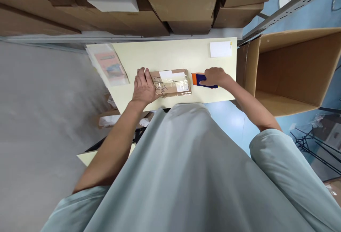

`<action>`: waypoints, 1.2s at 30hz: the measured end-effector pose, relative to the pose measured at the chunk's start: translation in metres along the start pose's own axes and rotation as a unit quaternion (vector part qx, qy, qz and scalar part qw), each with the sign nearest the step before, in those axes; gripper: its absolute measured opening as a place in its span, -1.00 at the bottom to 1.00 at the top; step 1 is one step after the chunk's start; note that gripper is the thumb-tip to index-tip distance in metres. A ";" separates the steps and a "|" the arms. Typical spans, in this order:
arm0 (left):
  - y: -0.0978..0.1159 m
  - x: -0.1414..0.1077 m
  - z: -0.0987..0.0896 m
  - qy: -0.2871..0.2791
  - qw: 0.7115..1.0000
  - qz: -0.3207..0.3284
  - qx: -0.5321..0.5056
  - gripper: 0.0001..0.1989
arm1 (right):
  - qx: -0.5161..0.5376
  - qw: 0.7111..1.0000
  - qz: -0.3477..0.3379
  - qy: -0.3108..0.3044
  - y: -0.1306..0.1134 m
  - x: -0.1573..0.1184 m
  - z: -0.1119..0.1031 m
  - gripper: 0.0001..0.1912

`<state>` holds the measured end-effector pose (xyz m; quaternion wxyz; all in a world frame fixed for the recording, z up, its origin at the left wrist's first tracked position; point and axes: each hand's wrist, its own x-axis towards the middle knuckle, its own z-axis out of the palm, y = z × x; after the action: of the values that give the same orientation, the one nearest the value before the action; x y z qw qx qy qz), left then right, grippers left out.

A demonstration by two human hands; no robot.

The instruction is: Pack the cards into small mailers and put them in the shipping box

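Note:
A flat brown cardboard parcel (173,82) lies on the cream tabletop (170,52), wrapped in clear tape. White labels and handwritten black marks show on its upper face. My left hand (144,88) rests against the parcel's left end, fingers stretched forward and thumb along its near edge. To the right of the parcel, my right hand (214,76) is closed around an orange and dark blue handheld tool (199,79). The tool's orange end points at the parcel, with a small gap between them. Its exact kind is unclear.
A white slip (220,49) lies at the table's far right corner. Papers in a clear sleeve (109,65) lie at the left end. A large open carton (290,72) stands on the right. Boxes (181,1) fill the shelf beyond the table.

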<state>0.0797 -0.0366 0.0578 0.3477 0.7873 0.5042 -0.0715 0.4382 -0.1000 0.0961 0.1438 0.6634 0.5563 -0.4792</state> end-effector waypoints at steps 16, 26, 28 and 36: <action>-0.014 -0.011 -0.030 0.027 0.997 0.052 0.040 0.42 | 0.054 0.974 0.137 0.174 -0.072 -0.069 -0.008 -0.52; 0.119 0.043 -0.168 0.352 0.887 0.296 -0.036 -0.10 | 0.020 0.921 -0.108 0.373 -0.205 -0.070 -0.174 -0.55; 0.132 0.057 -0.192 0.384 0.877 0.285 -0.058 -0.10 | -0.034 0.914 -0.122 0.386 -0.235 -0.062 -0.204 -0.60; 0.126 0.082 -0.215 0.380 0.880 0.259 -0.119 -0.18 | -0.165 0.902 -0.105 0.385 -0.284 -0.023 -0.253 -0.62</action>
<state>0.1742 0.1263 0.2403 0.2266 0.8094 0.3800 0.3861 0.3115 0.1663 0.3384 -0.0252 0.7009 0.7058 -0.1004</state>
